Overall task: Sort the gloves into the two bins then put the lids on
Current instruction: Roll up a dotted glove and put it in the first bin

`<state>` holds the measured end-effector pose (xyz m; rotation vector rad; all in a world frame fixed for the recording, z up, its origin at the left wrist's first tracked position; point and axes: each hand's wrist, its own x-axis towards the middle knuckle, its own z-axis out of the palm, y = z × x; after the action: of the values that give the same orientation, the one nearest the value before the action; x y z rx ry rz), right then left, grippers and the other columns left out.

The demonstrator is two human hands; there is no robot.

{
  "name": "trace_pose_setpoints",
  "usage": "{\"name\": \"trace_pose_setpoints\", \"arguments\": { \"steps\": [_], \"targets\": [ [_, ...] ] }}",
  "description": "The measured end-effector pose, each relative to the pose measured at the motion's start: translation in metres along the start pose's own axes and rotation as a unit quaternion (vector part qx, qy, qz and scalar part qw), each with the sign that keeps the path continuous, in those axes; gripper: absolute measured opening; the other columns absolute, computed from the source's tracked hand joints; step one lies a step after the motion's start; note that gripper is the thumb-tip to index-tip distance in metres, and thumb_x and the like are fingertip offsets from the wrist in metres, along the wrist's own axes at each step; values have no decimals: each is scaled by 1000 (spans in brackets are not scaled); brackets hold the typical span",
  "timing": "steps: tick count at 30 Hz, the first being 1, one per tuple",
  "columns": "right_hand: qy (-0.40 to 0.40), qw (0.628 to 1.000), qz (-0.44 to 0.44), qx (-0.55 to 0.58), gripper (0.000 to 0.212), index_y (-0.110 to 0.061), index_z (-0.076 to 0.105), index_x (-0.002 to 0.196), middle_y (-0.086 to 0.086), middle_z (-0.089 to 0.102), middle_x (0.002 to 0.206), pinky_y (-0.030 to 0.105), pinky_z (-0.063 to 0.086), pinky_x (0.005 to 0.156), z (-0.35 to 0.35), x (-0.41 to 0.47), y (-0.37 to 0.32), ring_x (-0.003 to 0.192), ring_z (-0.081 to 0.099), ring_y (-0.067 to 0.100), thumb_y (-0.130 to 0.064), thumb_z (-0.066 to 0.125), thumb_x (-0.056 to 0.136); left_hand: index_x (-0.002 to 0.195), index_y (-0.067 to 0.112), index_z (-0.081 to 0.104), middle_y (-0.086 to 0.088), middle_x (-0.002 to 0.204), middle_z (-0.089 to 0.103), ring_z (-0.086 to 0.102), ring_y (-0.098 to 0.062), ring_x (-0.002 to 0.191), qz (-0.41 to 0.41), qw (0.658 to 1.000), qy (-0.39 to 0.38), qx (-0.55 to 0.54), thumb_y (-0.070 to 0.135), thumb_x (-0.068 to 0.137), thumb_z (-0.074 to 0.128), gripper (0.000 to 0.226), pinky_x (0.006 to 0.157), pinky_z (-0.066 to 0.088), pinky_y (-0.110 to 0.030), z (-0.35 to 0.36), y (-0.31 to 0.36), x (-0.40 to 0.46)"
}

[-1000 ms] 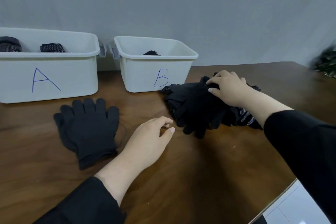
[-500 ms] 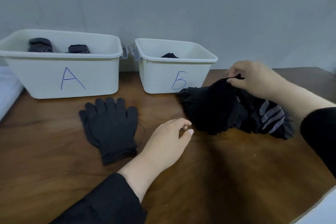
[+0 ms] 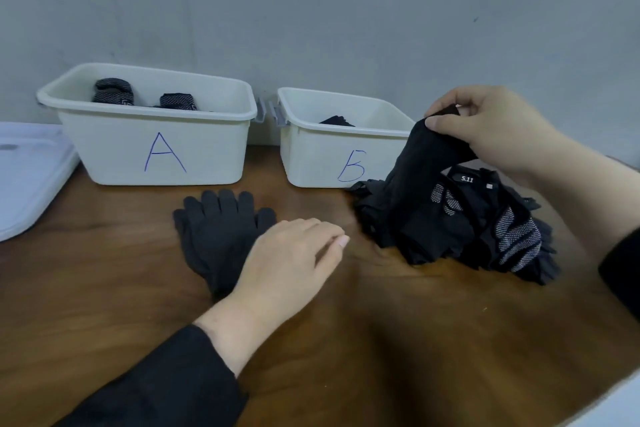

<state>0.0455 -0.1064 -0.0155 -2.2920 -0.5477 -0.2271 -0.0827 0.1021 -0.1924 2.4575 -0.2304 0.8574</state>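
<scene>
Two white bins stand at the back: bin A [image 3: 121, 146] holds dotted gloves, bin B [image 3: 311, 156] holds a plain black one. A pile of black gloves [image 3: 485, 229], some with grey dotted patches, lies right of bin B. My right hand [image 3: 485, 128] pinches a plain black glove [image 3: 426, 177] by its cuff and lifts it off the pile. A flat pair of plain black gloves [image 3: 214, 232] lies in front of the bins. My left hand [image 3: 294, 260] rests loosely curled on the table beside that pair, holding nothing.
White lids [image 3: 27, 177] lie stacked at the left edge of the brown wooden table [image 3: 381, 340]. A grey wall stands right behind the bins. The table's front right corner shows at the lower right.
My right hand has pinched a black glove from the pile and raised it. The view has shifted left, bringing the lids into sight. My left hand has stayed put.
</scene>
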Motion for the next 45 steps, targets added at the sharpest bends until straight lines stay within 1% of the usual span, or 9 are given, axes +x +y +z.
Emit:
{"name": "trace_pose_setpoints", "arguments": {
  "steps": [7, 12, 19, 23, 25, 27, 33, 40, 45],
  "targets": [
    [-70, 986, 61, 140, 9, -12, 71, 102, 7, 64, 75, 23, 53, 50, 28, -16, -27, 58, 65, 13, -12, 70, 93, 134, 40, 54, 22, 135, 45, 37, -2, 126, -24, 958, -266, 105, 58, 98, 44, 42, 116, 23, -31, -43, -55, -24],
    [-113, 972, 83, 186, 8, -13, 70, 95, 9, 67, 84, 32, 58, 60, 63, -19, -41, 66, 66, 18, -10, 64, 97, 132, 38, 54, 17, 130, 45, 40, -5, 124, -36, 964, -227, 131, 57, 98, 42, 41, 116, 26, -35, -51, -65, -38],
    [62, 924, 81, 368, 14, -13, 68, 86, 5, 68, 83, 34, 59, 64, 103, -44, -44, 74, 69, 17, -9, 61, 97, 136, 41, 52, 27, 137, 42, 35, 2, 130, -64, 976, -207, 21, 61, 96, 43, 46, 114, 25, -25, -67, -75, -54],
    [-15, 979, 136, 155, 16, -16, 76, 92, 3, 73, 70, 25, 54, 54, 142, -110, 3, 57, 65, 13, -26, 64, 98, 122, 33, 62, 25, 122, 54, 47, 8, 113, -130, 987, -86, -39, 41, 101, 46, 28, 94, 31, -4, -76, -81, -49],
    [-82, 988, 115, -56, 21, -28, 73, 96, -7, 71, 70, 22, 53, 52, 155, -138, 23, 56, 64, 4, -45, 61, 97, 117, 30, 64, 21, 114, 58, 52, 2, 106, -175, 984, -43, -12, 35, 102, 46, 24, 88, 37, -12, -78, -89, -47],
    [-61, 985, 31, -157, 26, -33, 72, 94, -15, 66, 73, 22, 51, 56, 161, -150, 34, 63, 62, 3, -54, 57, 94, 116, 29, 64, 16, 114, 59, 54, -5, 106, -212, 977, -24, 14, 33, 101, 48, 22, 89, 42, -23, -77, -95, -46],
    [-98, 971, -196, -96, 23, -28, 73, 108, -23, 58, 111, 27, 46, 96, 169, -128, 42, 106, 57, 3, -42, 58, 96, 135, 31, 52, 4, 131, 58, 53, -21, 120, -283, 942, -81, 163, 48, 98, 49, 41, 99, 40, -43, -72, -99, -45],
    [-104, 979, -168, -42, 19, -31, 73, 91, -22, 59, 95, 41, 50, 88, 188, -112, 54, 98, 58, 5, -40, 57, 98, 144, 30, 43, 3, 129, 59, 52, -22, 121, -302, 926, -65, 219, 51, 98, 47, 51, 102, 37, -44, -66, -103, -39],
    [-92, 978, -176, -70, 25, -31, 75, 94, -22, 57, 96, 38, 47, 88, 191, -117, 49, 96, 56, 5, -45, 54, 96, 138, 33, 49, 3, 122, 60, 53, -22, 116, -303, 939, -50, 157, 30, 99, 53, 40, 99, 37, -41, -55, -101, -29]
  ]
}}
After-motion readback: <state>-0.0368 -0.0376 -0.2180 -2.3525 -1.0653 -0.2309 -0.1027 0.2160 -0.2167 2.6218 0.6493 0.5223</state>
